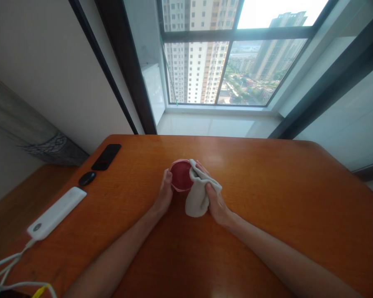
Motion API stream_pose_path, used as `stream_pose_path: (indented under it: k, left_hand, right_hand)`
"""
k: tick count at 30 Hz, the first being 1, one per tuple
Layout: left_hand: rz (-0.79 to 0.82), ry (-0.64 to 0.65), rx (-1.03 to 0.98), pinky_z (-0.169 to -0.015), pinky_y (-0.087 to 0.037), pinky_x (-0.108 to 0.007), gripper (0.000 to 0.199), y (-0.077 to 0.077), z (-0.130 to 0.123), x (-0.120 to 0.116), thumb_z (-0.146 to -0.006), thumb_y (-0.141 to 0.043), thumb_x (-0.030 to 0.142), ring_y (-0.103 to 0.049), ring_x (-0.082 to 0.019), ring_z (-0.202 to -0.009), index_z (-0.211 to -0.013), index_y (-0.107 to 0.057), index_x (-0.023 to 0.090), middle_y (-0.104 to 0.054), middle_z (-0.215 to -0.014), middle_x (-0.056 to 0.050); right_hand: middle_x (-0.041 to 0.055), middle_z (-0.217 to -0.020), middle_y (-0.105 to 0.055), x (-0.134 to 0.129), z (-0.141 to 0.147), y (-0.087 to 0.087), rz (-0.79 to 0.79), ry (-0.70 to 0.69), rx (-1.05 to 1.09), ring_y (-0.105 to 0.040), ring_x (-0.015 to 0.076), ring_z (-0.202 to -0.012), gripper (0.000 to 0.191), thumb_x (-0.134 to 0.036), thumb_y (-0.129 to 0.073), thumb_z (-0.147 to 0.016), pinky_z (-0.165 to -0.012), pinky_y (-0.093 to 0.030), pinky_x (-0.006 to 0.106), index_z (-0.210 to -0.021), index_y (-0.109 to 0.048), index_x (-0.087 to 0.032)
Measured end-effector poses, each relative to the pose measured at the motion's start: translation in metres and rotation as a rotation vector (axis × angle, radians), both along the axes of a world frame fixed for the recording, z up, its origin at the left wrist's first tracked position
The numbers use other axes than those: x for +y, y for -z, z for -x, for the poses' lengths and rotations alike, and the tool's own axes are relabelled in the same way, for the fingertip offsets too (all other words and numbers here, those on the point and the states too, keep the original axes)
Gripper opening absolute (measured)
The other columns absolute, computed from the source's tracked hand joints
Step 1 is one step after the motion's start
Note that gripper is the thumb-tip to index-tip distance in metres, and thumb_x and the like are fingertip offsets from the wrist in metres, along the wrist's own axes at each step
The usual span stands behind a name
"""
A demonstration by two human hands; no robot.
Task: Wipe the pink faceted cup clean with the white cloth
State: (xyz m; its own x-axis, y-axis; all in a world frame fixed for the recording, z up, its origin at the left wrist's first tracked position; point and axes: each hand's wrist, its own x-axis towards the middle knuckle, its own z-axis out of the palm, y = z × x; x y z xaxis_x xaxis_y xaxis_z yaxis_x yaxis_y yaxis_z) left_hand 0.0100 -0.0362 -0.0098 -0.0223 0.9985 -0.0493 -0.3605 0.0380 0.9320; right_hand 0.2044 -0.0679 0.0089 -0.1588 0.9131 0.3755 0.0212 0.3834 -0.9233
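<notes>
Cupping a small pink cup (180, 176) between both hands, its mouth tipped up toward the head camera. Left hand (164, 192) against the cup's left side, left fingers (167, 179) closed narrow around the outer wall and reaching to just below the rim. Right hand (216, 203) gripping an off-white cloth (199, 192), right fingertips (202, 167) showing just past the cloth's upper fold, close beside the rim. Cloth bunched between those fingers and the cup's right side, its top fold lying over the rim and its loose lower end hanging down between the two hands.

Inside the cup, a smooth deep red surface filling the mouth, with no telling whether liquid, a lining or just the shaded inner wall. Whether the cup's base touches the table or hangs just above it, also hard to tell.

Under the fingers, an orange wooden table (267, 186). Well off to the left of the left fingers, a black phone (106, 157) lying flat, a small black oval object (87, 178) just beside it, and a white power bank (56, 213) with a white cable (9, 269) trailing from its near end. Far ahead of the fingertips, past the table's edge, a large window (233, 54) with high-rise towers outside.
</notes>
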Motion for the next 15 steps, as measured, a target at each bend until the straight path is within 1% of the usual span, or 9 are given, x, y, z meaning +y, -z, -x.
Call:
stream_pose_path:
  k: [2,4,5,6,8,10,11,13,15]
  left_hand:
    - [-0.038,0.097,0.069,-0.095,-0.053,-0.033,0.056,-0.002,0.003,-0.005,-0.1,-0.063,0.074,-0.069,-0.023,-0.105,-0.117,-0.066,0.021,-0.075,-0.116,-0.006]
    - [-0.082,0.24,0.143,-0.088,-0.052,-0.029,0.048,-0.006,0.008,-0.01,-0.099,-0.071,0.067,-0.067,-0.02,-0.096,-0.111,-0.062,0.021,-0.074,-0.109,-0.004]
    - [-0.103,0.313,0.161,-0.087,-0.052,-0.028,0.047,-0.008,0.011,-0.011,-0.097,-0.075,0.064,-0.067,-0.02,-0.096,-0.112,-0.061,0.021,-0.073,-0.109,-0.004]
    - [-0.122,0.375,0.162,-0.087,-0.053,-0.029,0.048,-0.01,0.013,-0.012,-0.096,-0.077,0.062,-0.068,-0.02,-0.097,-0.116,-0.06,0.022,-0.074,-0.111,-0.004]
    - [-0.155,0.452,0.149,-0.094,-0.055,-0.032,0.06,-0.013,0.017,-0.012,-0.094,-0.08,0.058,-0.07,-0.024,-0.108,-0.135,-0.055,0.023,-0.073,-0.125,-0.008]
    - [-0.198,0.462,0.166,-0.106,-0.055,-0.037,0.075,-0.016,0.017,-0.009,-0.09,-0.084,0.054,-0.067,-0.03,-0.127,-0.15,-0.05,0.025,-0.067,-0.145,-0.011]
    - [-0.218,0.442,0.186,-0.112,-0.053,-0.039,0.077,-0.016,0.016,-0.008,-0.09,-0.085,0.051,-0.064,-0.032,-0.134,-0.153,-0.05,0.025,-0.064,-0.151,-0.011]
    - [-0.245,0.359,0.222,-0.121,-0.047,-0.04,0.066,-0.015,0.012,-0.005,-0.092,-0.081,0.05,-0.059,-0.033,-0.142,-0.149,-0.059,0.023,-0.064,-0.153,-0.01]
    - [-0.226,0.244,0.195,-0.123,-0.046,-0.041,0.053,-0.012,0.008,-0.003,-0.097,-0.072,0.051,-0.061,-0.032,-0.139,-0.14,-0.066,0.02,-0.069,-0.146,-0.01]
  right_hand:
    - [0.0045,-0.169,-0.057,0.003,0.001,0.004,0.062,0.086,0.079,-0.037,0.0298,-0.167,0.061,-0.065,-0.041,-0.111,-0.142,-0.017,0.056,-0.158,-0.062,-0.031]
    - [0.0053,-0.165,-0.061,0.005,0.002,0.008,0.139,0.142,0.16,-0.042,0.0308,-0.164,0.062,-0.065,-0.041,-0.111,-0.142,-0.019,0.058,-0.157,-0.062,-0.029]
    - [0.006,-0.163,-0.063,0.005,0.003,0.009,0.17,0.157,0.193,-0.045,0.0315,-0.162,0.063,-0.065,-0.04,-0.111,-0.141,-0.022,0.059,-0.157,-0.062,-0.028]
    - [0.0067,-0.161,-0.065,0.006,0.003,0.01,0.187,0.161,0.215,-0.048,0.0323,-0.16,0.064,-0.065,-0.04,-0.111,-0.14,-0.025,0.059,-0.157,-0.062,-0.027]
    - [0.0068,-0.161,-0.065,0.006,0.003,0.01,0.17,0.14,0.221,-0.05,0.0335,-0.159,0.064,-0.066,-0.042,-0.11,-0.139,-0.027,0.059,-0.157,-0.063,-0.027]
    - [0.0053,-0.165,-0.062,0.005,0.002,0.007,0.107,0.1,0.194,-0.048,0.0346,-0.16,0.064,-0.067,-0.043,-0.109,-0.139,-0.027,0.058,-0.155,-0.064,-0.029]
    - [0.0042,-0.167,-0.059,0.004,0.002,0.006,0.077,0.082,0.174,-0.047,0.035,-0.161,0.063,-0.067,-0.043,-0.109,-0.139,-0.027,0.058,-0.155,-0.065,-0.03]
    - [0.0018,-0.171,-0.055,0.002,0.001,0.002,0.035,0.055,0.133,-0.043,0.0349,-0.163,0.06,-0.065,-0.041,-0.111,-0.14,-0.025,0.057,-0.155,-0.066,-0.033]
    - [0.0005,-0.173,-0.052,0.0,0.001,-0.001,0.006,0.03,0.077,-0.038,0.034,-0.166,0.058,-0.062,-0.041,-0.112,-0.141,-0.022,0.057,-0.157,-0.063,-0.035]
